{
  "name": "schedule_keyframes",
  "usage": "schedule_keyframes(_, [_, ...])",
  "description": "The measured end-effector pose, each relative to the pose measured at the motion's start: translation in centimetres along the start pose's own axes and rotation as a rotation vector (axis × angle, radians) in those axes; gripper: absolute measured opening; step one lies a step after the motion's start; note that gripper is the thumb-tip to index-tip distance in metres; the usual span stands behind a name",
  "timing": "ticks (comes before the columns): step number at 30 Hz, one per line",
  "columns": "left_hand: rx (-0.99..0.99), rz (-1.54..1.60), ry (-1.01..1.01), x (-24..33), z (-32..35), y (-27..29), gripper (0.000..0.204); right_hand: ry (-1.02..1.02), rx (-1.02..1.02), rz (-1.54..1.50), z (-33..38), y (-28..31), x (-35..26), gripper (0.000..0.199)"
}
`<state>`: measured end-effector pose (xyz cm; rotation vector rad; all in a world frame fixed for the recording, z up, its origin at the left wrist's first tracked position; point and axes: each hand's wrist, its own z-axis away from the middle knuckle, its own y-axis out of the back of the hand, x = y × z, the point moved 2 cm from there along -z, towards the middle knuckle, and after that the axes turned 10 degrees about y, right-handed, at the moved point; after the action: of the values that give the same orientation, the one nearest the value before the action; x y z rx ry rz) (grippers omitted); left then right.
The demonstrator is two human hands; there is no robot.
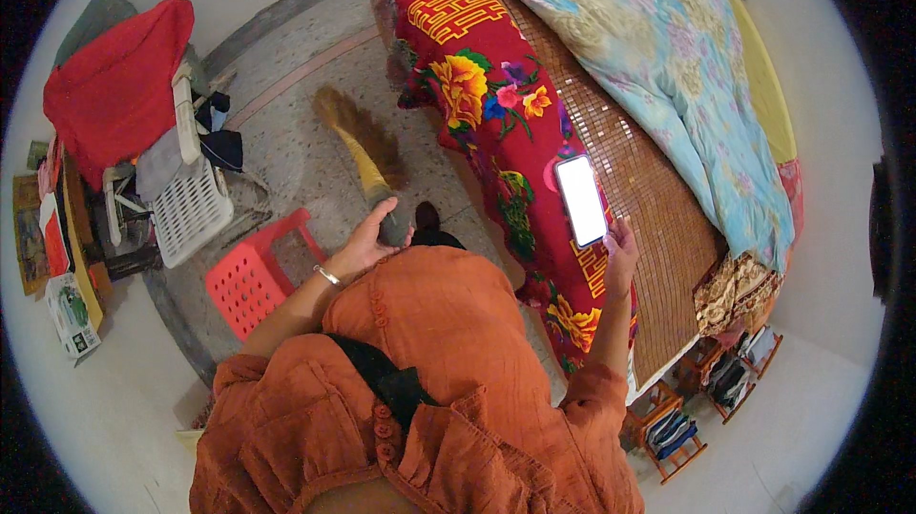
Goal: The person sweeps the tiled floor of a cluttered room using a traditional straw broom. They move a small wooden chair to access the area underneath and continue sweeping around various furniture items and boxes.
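Note:
My left hand [364, 245], with a bangle at its wrist, is closed round the dark handle of a hand broom [361, 153]. The broom's yellowish neck and brown bristles point away from me over the floor. On the other side, my right hand [620, 254] grips the lower end of a smartphone [580, 201]. Its screen glows plain white, too bright to make out anything on it. Below the phone lies a red floral cloth [515, 123] with yellow patterns, draped along the bed's near edge.
A woven brown mat [634, 180] covers the bed, with a light blue floral quilt [658, 46] on its far side. Left stand a pink plastic stool [250, 280] and a white chair [196, 213] piled with cloths. Wooden racks [668, 428] stand at the bed's near right end.

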<state>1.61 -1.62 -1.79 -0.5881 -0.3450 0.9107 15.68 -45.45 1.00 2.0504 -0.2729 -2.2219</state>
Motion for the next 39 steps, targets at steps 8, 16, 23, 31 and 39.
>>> schedule_keyframes(8, [0.022,0.006,-0.017,0.0,0.3,-0.8,0.035,-0.032,-0.001,0.174,0.0,-0.6,-0.4,0.049])
schedule_keyframes(16, [0.019,-0.02,-0.023,0.0,0.0,-0.2,0.037,-0.032,0.018,0.196,0.1,-0.9,-0.6,0.049])
schedule_keyframes(23, [0.032,-0.023,-0.012,-0.1,-0.7,0.5,0.037,-0.009,0.009,0.223,-0.1,-0.5,-0.1,0.045])
schedule_keyframes(31, [0.038,0.022,-0.007,-0.1,0.6,-1.0,0.037,-0.016,0.16,-0.092,0.1,-0.3,-0.1,0.043])
schedule_keyframes(39, [0.058,0.016,-0.015,-0.2,0.4,-0.7,0.04,0.107,0.158,0.152,-0.6,-0.3,1.3,0.045])
